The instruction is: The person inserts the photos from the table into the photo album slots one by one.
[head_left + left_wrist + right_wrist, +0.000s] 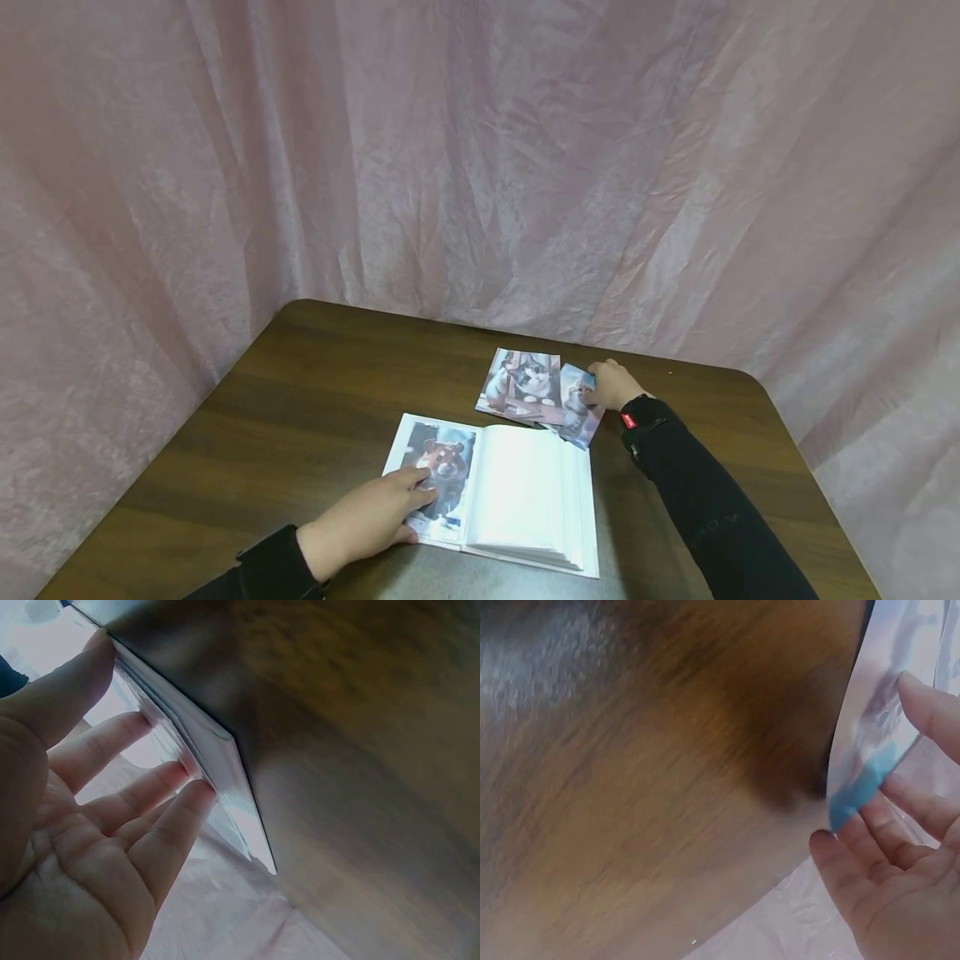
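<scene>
An open photo album (pixel 519 485) lies on the table, its right page blank white. On its left page is a picture of a brown furry animal (pixel 450 492). My left hand (pixel 372 515) rests on that page with fingers extended; in the left wrist view its fingertips touch the album (pixel 238 796). Beyond the album's right page, my right hand (pixel 613 385) pinches a kitten photo (pixel 576 410) at its right edge. The right wrist view shows the thumb on the face of this glossy photo (pixel 866 727) and the fingers at its edge. The photo's near end overlaps the album's top edge.
Several cat photos (pixel 534 379) lie overlapping just left of the held one, behind the album. Brown wood-grain tabletop (pixel 322 375) surrounds everything. A pink curtain (pixel 480 167) hangs along the table's far edge.
</scene>
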Demonstrator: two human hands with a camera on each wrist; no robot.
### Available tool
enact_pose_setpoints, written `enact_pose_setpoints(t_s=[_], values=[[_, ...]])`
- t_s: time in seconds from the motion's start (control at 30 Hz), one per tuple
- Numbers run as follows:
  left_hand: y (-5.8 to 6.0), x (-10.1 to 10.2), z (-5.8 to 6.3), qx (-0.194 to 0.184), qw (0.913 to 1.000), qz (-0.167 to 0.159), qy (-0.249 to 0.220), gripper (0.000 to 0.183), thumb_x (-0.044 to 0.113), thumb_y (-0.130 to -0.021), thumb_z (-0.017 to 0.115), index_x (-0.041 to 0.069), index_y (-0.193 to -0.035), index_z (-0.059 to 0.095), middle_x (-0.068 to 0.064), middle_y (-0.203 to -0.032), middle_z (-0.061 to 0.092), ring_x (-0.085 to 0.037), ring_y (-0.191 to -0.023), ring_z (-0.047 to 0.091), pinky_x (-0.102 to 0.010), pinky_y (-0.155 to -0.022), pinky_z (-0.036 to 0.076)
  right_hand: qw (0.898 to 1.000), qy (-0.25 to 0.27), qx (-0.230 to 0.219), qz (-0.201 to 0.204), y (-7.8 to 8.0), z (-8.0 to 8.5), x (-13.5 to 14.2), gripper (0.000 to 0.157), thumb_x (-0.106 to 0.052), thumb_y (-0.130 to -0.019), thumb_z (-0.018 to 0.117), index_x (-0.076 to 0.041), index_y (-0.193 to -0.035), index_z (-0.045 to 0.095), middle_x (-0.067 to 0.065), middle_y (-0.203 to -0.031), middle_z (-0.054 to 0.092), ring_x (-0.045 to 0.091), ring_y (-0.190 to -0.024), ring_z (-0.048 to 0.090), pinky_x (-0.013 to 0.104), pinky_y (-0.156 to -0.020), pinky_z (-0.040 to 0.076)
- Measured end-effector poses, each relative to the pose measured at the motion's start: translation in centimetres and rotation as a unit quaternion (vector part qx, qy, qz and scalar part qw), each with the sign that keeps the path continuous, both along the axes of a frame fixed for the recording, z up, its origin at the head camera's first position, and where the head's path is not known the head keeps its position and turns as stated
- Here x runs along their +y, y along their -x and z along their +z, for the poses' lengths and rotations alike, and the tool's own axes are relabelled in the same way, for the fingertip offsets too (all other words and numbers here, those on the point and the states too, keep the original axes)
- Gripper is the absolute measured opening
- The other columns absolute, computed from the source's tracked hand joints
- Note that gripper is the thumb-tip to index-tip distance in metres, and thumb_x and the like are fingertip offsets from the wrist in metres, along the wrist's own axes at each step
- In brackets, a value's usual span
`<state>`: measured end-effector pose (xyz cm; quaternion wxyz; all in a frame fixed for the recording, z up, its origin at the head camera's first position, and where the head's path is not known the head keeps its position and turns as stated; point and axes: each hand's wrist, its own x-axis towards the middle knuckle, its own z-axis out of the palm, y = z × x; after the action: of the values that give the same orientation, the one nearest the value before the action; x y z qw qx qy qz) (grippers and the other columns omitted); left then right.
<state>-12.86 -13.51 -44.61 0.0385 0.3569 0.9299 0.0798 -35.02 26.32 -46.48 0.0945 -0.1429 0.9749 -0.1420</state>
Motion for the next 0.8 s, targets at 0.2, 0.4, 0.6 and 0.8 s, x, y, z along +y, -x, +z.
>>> enact_pose_setpoints(t_s=[0.2,0.4,0.6,0.8], values=[[0.1,0.0,-0.1,0.0,1.0,0.003,0.004,0.055,0.034,-0.083,0.081,0.007,-0.129,0.068,-0.018,-0.138,0.058,-0.032,-0.127,0.056,-0.041,-0.1,0.05,0.999,0.031,0.001,-0.027,0.2,0.0,0.0,0.062,-0.019,-0.078,0.084,0.011,-0.127,0.059,0.028,-0.118,0.058,0.042,-0.108,0.054,0.054,-0.092,0.048],[0.1,0.0,-0.1,0.001,1.0,0.003,0.001,0.055,0.034,-0.083,0.081,0.008,-0.129,0.068,-0.017,-0.138,0.058,-0.031,-0.127,0.057,-0.04,-0.1,0.051,0.998,0.057,0.007,-0.034,0.0,0.2,0.0,0.057,-0.012,-0.078,0.085,0.01,-0.124,0.06,0.028,-0.119,0.062,0.04,-0.108,0.059,0.052,-0.094,0.049],[-0.1,0.1,0.0,-0.014,0.9998,0.011,-0.008,0.056,0.034,-0.083,0.081,0.008,-0.131,0.066,-0.017,-0.139,0.057,-0.031,-0.127,0.056,-0.041,-0.1,0.051,0.996,0.077,0.01,-0.049,-0.6,0.9,0.4,0.04,0.002,-0.086,0.072,0.009,-0.124,0.061,0.028,-0.118,0.065,0.044,-0.109,0.063,0.053,-0.091,0.052],[0.0,0.0,0.2,-0.033,0.9989,0.023,-0.024,0.057,0.032,-0.081,0.084,0.008,-0.13,0.066,-0.017,-0.137,0.057,-0.032,-0.126,0.056,-0.043,-0.101,0.049,0.993,0.102,0.003,-0.062,-0.7,1.9,1.1,0.037,0.005,-0.089,0.063,0.008,-0.125,0.06,0.03,-0.121,0.064,0.046,-0.11,0.062,0.053,-0.089,0.053]])
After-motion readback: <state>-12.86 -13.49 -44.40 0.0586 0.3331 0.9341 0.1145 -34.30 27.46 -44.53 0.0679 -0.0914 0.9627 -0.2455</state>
